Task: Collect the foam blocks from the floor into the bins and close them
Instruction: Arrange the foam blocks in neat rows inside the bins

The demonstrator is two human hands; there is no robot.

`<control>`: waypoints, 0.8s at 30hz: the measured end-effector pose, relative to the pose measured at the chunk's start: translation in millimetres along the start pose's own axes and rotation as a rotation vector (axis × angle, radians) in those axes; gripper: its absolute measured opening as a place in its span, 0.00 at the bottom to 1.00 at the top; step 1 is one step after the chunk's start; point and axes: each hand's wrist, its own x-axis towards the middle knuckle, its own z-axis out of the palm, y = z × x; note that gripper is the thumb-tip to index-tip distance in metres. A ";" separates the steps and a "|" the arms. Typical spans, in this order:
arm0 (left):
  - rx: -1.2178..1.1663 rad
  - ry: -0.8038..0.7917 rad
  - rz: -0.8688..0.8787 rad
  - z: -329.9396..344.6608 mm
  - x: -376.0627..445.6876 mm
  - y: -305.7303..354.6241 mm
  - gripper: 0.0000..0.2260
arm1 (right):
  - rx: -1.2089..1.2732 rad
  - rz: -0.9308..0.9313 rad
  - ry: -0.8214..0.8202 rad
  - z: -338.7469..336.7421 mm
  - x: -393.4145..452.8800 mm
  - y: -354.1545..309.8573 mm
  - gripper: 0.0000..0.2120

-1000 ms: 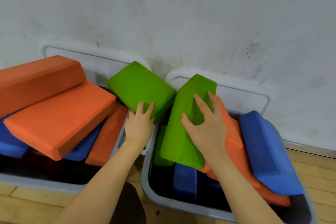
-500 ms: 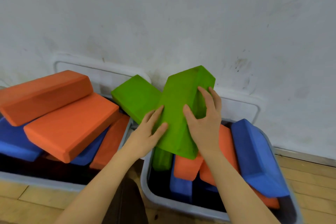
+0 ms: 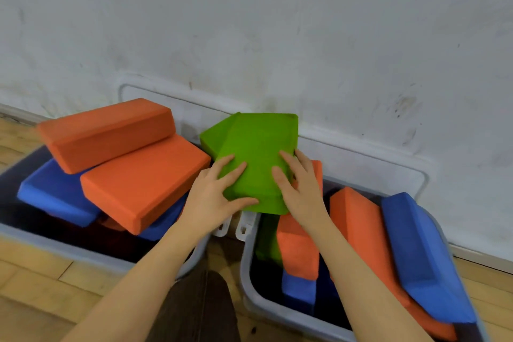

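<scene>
Wooden floor (image 3: 41, 280) carries two grey bins: the left bin (image 3: 83, 251) and the right bin (image 3: 273, 311), heaped with orange and blue blocks. Above their gap, the left hand (image 3: 213, 198) and right hand (image 3: 301, 191) clasp a green foam block (image 3: 258, 153), fingers curled round its sides. Behind it, another green block (image 3: 212, 136) and a scuffed wall (image 3: 277, 36).

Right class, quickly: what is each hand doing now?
Left hand: holding the top green block.
Right hand: holding the same block's other side.

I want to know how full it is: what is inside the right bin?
The right bin holds orange, blue and green foam blocks standing on edge. Its bottom and far-right corner are covered.
</scene>
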 end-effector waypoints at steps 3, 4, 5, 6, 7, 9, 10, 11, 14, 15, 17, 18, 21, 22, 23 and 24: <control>0.178 0.064 0.049 0.9 12.0 -12.9 0.34 | -0.150 -0.057 -0.064 6.8 2.4 7.6 0.26; 0.218 0.091 0.038 1.7 17.5 -16.1 0.33 | -0.197 -0.085 -0.052 9.3 5.7 9.5 0.26; 0.252 0.119 0.016 2.5 23.9 -17.5 0.33 | -0.228 -0.107 -0.032 11.7 10.2 9.6 0.25; 0.279 0.138 -0.016 5.0 29.6 -18.3 0.32 | -0.254 -0.120 -0.017 14.9 14.9 10.4 0.24; 0.301 0.151 -0.053 8.9 34.2 -17.7 0.31 | -0.293 -0.127 -0.012 18.1 19.4 10.7 0.23; 0.337 0.158 -0.117 20.0 39.9 -14.9 0.29 | -0.434 -0.090 -0.039 23.6 29.0 11.9 0.23; 0.347 0.145 -0.140 26.8 41.0 -13.9 0.29 | -0.523 -0.052 -0.064 25.1 33.2 13.6 0.23; 0.357 0.119 -0.154 33.2 42.0 -14.1 0.29 | -0.611 -0.024 -0.085 25.8 37.0 15.3 0.23; 0.401 0.047 -0.150 43.2 46.8 -19.8 0.28 | -0.810 -0.050 -0.115 23.4 48.0 20.4 0.23; 0.416 0.037 -0.139 43.0 49.3 -22.3 0.27 | -0.823 -0.057 -0.128 20.9 51.6 20.9 0.23; 0.450 0.056 -0.118 40.6 53.4 -25.6 0.27 | -0.783 -0.030 -0.158 16.2 56.1 21.1 0.23; 0.464 0.068 -0.118 40.4 53.1 -25.7 0.27 | -0.749 -0.019 -0.168 14.2 55.6 21.2 0.23; 0.464 0.068 -0.161 43.4 45.6 -22.8 0.27 | -0.677 -0.024 -0.166 9.1 42.3 21.2 0.22; 0.446 0.056 -0.194 43.2 41.6 -20.2 0.27 | -0.661 -0.031 -0.160 7.1 35.9 22.1 0.22; 0.417 0.040 -0.231 42.6 37.7 -18.3 0.27 | -0.650 -0.036 -0.161 5.0 28.8 23.0 0.23; 0.376 0.029 -0.258 41.3 34.9 -17.6 0.27 | -0.645 -0.039 -0.169 3.7 22.6 24.1 0.23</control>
